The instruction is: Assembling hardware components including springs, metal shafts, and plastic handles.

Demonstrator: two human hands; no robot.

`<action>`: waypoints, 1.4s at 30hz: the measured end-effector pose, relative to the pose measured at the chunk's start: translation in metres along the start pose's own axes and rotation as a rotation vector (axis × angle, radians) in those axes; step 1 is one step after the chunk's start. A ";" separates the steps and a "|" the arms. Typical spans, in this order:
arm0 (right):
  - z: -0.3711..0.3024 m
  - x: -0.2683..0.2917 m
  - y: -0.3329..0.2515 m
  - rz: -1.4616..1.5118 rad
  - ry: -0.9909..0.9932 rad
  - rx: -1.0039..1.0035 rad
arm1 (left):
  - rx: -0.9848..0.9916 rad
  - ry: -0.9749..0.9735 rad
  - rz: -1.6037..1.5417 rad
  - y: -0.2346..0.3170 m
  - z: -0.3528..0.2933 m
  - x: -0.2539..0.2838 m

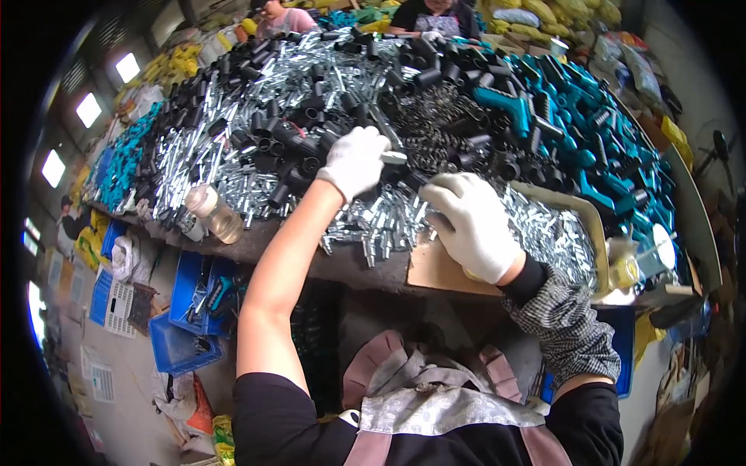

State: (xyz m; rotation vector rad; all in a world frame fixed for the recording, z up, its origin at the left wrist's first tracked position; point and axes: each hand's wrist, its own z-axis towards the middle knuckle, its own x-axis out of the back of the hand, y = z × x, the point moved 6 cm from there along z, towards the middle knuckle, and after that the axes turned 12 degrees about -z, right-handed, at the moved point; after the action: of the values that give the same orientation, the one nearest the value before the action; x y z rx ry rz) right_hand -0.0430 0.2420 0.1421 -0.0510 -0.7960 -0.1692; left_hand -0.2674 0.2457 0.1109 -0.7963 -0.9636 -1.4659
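Observation:
My left hand (353,163), in a white knit glove, reaches over the heap with its fingers closed on a short silvery metal part (394,157) that sticks out to the right. Black plastic sleeves (311,167) lie beside and beneath this hand. Nearer me, my right hand (470,225), also gloved, hovers palm down over a piece of brown cardboard (435,264) at the table's front edge. Its fingers bend forward, the thumb stands apart, and nothing shows in its grasp. Small silvery metal fittings (381,225) are piled between the two hands.
Right of my right hand stands a tray (602,245) of small metal pieces. Teal plastic handles (575,132) heap up behind it. A clear bottle (221,221) is at the left front edge. Blue crates (183,342) stand on the floor. Two people (439,19) sit across the table.

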 end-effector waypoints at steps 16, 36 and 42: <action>-0.082 0.018 0.033 0.294 -0.172 -0.409 | 0.176 -0.139 -0.332 -0.106 0.076 0.059; -0.143 0.019 0.070 0.307 -0.061 -0.521 | 0.666 -0.269 0.045 -0.253 0.239 -0.085; -0.122 0.023 0.060 0.347 -0.047 -0.460 | 0.613 -0.286 0.018 -0.232 0.202 -0.075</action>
State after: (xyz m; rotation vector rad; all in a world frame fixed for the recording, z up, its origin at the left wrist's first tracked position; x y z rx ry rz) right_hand 0.0691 0.2846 0.0748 -0.6256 -0.7701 -0.0185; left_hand -0.4976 0.4634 0.1019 -0.5585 -1.5195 -0.9627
